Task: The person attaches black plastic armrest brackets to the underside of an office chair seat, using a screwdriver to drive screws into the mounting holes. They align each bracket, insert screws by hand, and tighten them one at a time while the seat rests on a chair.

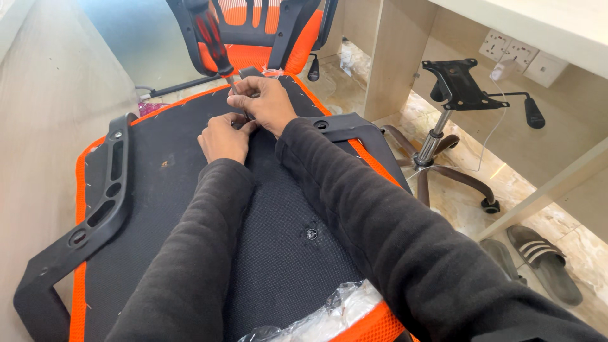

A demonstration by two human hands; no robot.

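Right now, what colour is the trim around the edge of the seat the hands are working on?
Orange, edging the black seat; the trim shows best in the head view, along the left side.

The black seat underside lies open between the armrest on the left and the armrest on the right, while the chair back blocks the far edge and crumpled plastic crowds the near one.
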